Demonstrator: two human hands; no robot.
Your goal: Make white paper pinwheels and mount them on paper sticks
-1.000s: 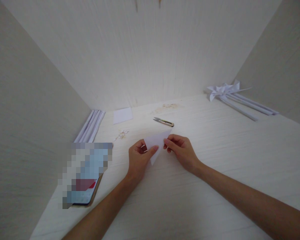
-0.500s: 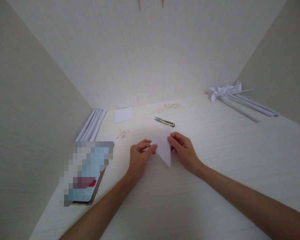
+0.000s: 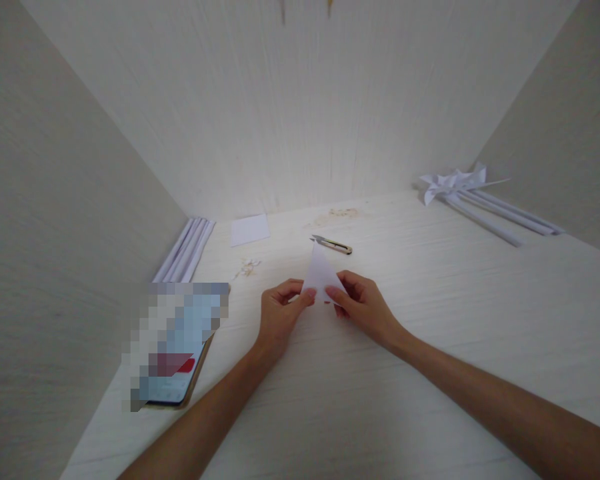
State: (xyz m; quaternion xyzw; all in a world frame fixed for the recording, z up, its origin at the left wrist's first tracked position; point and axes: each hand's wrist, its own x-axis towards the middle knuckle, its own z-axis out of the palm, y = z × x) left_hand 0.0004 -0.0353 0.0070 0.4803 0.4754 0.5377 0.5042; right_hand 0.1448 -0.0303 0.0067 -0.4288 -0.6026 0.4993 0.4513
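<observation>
Pale wood-grain table [image 3: 430, 320] beneath the grip, matte and streaked. Left of the grip, flat rectangular phone [image 3: 173, 360] with blurred screen. Far right, long white rolled-paper sticks topped by a folded paper pinwheel [image 3: 455, 183]. Pinched at its lower corners, just above the table, between left hand [image 3: 279, 317] and right hand [image 3: 365, 307], fingers closed on it: small white folded paper triangle [image 3: 321, 273], smooth, apex up. Just beyond, slim metal snips [image 3: 331, 244].
</observation>
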